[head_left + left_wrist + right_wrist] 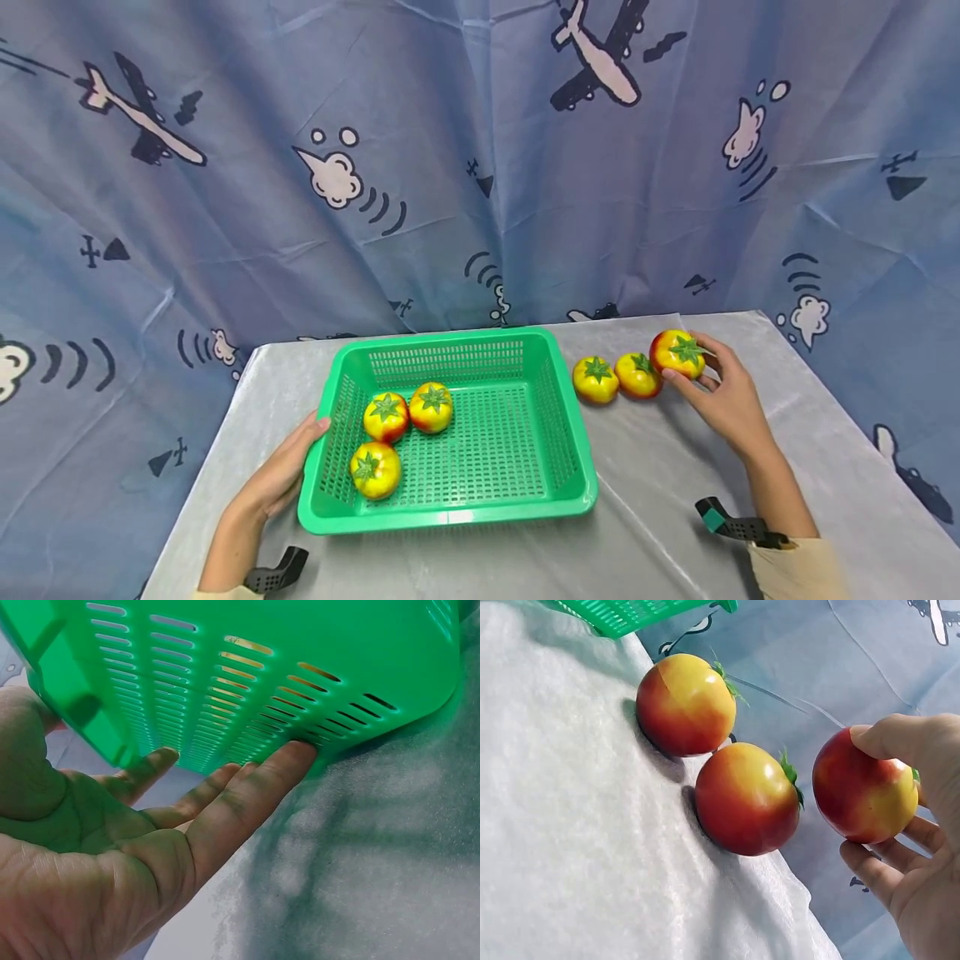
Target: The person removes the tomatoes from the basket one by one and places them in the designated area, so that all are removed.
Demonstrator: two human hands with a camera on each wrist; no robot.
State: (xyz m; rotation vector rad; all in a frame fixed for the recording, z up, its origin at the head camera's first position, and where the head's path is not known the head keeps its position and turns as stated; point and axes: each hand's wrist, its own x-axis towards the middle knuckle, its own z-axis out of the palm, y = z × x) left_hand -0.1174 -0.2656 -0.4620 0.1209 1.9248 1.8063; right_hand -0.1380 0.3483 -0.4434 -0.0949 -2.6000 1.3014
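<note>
A green plastic basket [457, 518] stands on the table with three yellow-red tomatoes inside, one of them a tomato [376, 471] near its front left. My left hand [287, 464] grips the basket's left side, thumb at the rim; in the left wrist view its fingers [251, 796] touch the slotted outer wall. Right of the basket, my right hand [723, 392] holds a tomato [677, 354] between thumb and fingers, and in the right wrist view this held tomato [862, 787] appears raised off the table. Beside it sit a tomato [637, 375] and another tomato [596, 380].
A pale cloth covers the table [660, 517]. Behind it hangs a blue curtain [450, 208] printed with planes, close to the table's back edge. Each wrist wears a dark strap, such as the right strap [738, 527].
</note>
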